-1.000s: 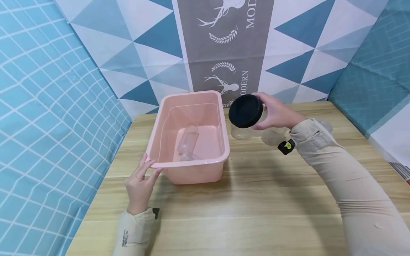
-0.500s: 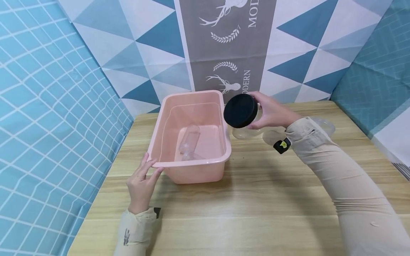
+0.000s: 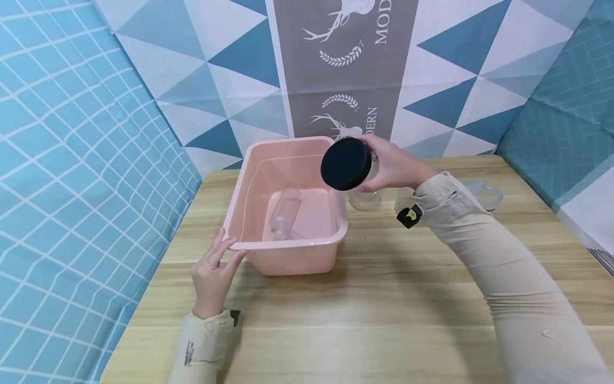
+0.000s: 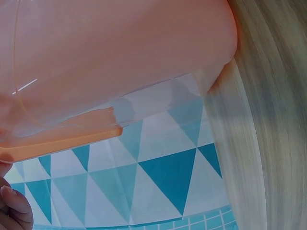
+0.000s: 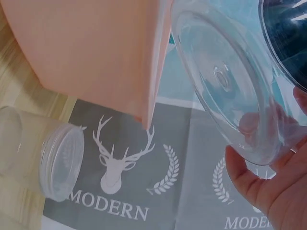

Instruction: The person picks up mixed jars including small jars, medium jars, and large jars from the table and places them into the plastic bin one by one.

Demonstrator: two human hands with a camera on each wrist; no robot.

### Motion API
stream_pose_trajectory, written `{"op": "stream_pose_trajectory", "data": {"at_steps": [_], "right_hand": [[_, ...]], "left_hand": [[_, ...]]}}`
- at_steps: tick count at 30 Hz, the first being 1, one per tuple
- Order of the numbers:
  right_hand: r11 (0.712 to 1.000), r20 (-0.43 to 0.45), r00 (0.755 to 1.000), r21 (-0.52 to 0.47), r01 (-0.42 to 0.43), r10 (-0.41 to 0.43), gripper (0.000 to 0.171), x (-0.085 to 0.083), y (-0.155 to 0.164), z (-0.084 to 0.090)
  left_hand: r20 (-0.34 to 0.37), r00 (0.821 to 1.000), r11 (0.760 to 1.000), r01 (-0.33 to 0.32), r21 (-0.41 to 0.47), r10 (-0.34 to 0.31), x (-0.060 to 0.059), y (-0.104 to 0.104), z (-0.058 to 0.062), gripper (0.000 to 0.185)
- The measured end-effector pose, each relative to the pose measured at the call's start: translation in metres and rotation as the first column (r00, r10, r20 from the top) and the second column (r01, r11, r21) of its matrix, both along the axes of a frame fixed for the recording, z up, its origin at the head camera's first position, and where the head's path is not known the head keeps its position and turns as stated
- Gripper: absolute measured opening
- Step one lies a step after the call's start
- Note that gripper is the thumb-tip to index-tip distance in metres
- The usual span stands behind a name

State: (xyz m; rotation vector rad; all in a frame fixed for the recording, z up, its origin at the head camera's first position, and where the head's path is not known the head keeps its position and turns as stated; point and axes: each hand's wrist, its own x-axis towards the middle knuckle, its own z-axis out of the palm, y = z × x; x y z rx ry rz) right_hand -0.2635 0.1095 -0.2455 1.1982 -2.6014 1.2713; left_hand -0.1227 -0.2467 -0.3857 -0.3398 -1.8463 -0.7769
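My right hand (image 3: 395,164) grips a clear plastic jar (image 5: 216,72) with a black lid (image 3: 345,164). The jar is tilted with its lid toward me and overlaps the right rim of the pink basin (image 3: 292,261) in the head view. Its clear round bottom shows in the right wrist view, between thumb and fingers. My left hand (image 3: 213,280) holds the basin's near left corner by the rim; in the left wrist view only its curled fingers (image 4: 18,206) show at the edge. Inside the basin lie a clear bottle (image 3: 286,208) and another clear piece (image 3: 288,234).
Right of the basin a clear jar (image 5: 62,163) stands on the wooden table (image 3: 364,320). A clear rounded container (image 3: 484,194) is farther right, partly behind my sleeve. Patterned cloth walls (image 3: 244,53) enclose the back and sides.
My right hand has carried the black-lidded jar left, from beside the basin to over its right rim. The left hand has kept its hold on the corner.
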Motion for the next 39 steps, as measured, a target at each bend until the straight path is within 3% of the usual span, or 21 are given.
{"op": "stream_pose_trajectory", "data": {"at_steps": [9, 20, 27, 39], "right_hand": [[0.999, -0.03, 0.999, 0.025, -0.039, 0.039, 0.087, 0.0, -0.012, -0.001], [0.998, -0.078, 0.995, 0.02, -0.055, 0.056, 0.086, -0.006, -0.031, 0.005], [0.996, -0.093, 0.995, 0.078, -0.039, 0.046, 0.089, -0.009, -0.045, 0.01], [0.959, -0.09, 0.965, 0.169, -0.228, 0.245, 0.079, -0.013, -0.07, 0.013]], "left_hand": [[0.005, 1.0, 1.0, -0.022, -0.002, 0.022, -0.001, 0.0, -0.001, 0.056], [-0.006, 1.0, 1.0, 0.004, -0.015, -0.004, 0.0, 0.001, -0.001, 0.055], [-0.007, 1.0, 1.0, -0.002, 0.01, 0.002, 0.0, 0.002, 0.002, 0.056], [-0.006, 1.0, 1.0, -0.011, 0.008, 0.011, -0.001, 0.002, 0.0, 0.057]]}}
